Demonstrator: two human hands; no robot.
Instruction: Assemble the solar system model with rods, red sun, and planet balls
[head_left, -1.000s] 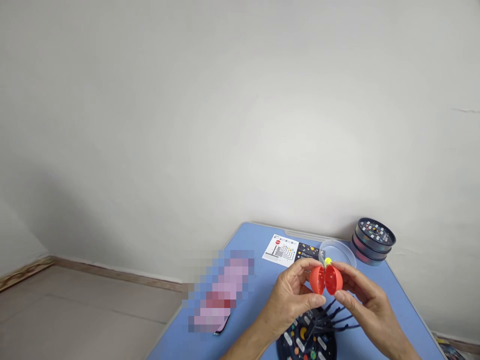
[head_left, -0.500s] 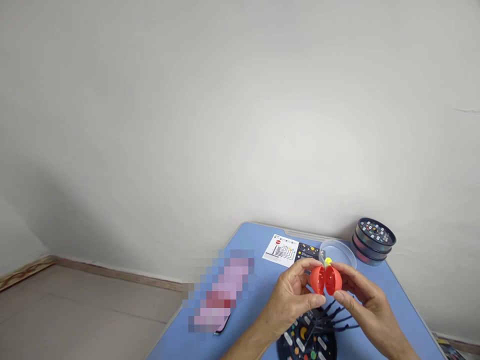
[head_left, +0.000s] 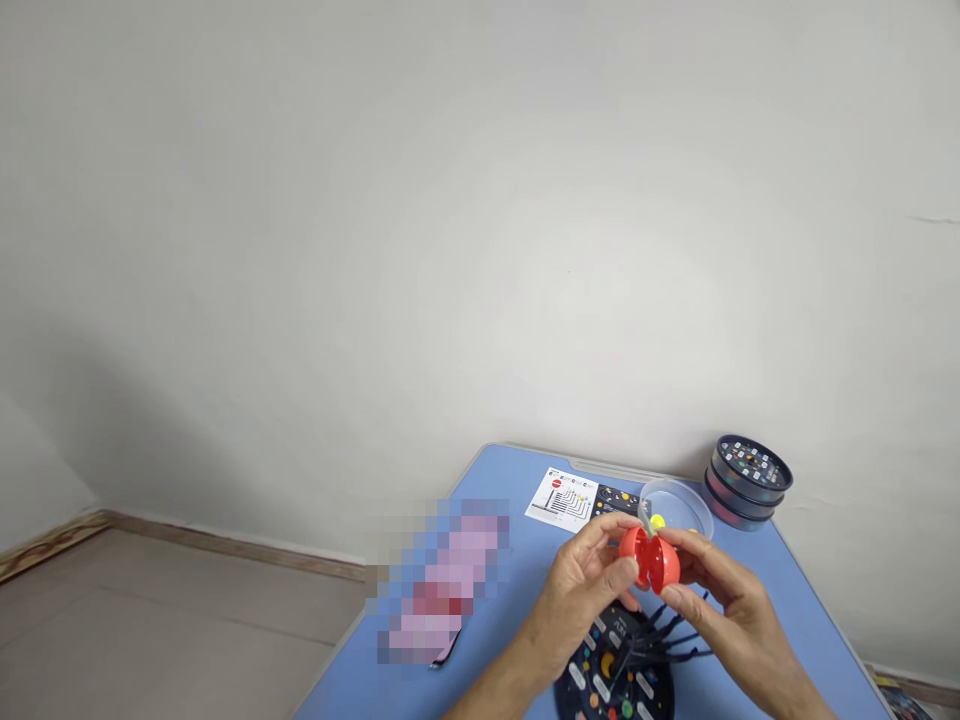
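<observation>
A blurry pink thing (head_left: 442, 590) is lying on the blue table (head_left: 517, 575), then a paper with pictures (head_left: 562, 499), and the left hand (head_left: 574, 585) is pinching one hollow red half ball (head_left: 631, 546) near a round black base (head_left: 592, 690). Beside it the right hand (head_left: 739, 600) is pinching the other red half (head_left: 667, 568) — both hollows are facing each other, held up in front of a clear round dish (head_left: 682, 500). That dish is showing a yellow ball (head_left: 658, 522) inside its rim, and farther right a round dark box (head_left: 748, 485) is standing — something reddish is showing through its side, too blurry to name.
</observation>
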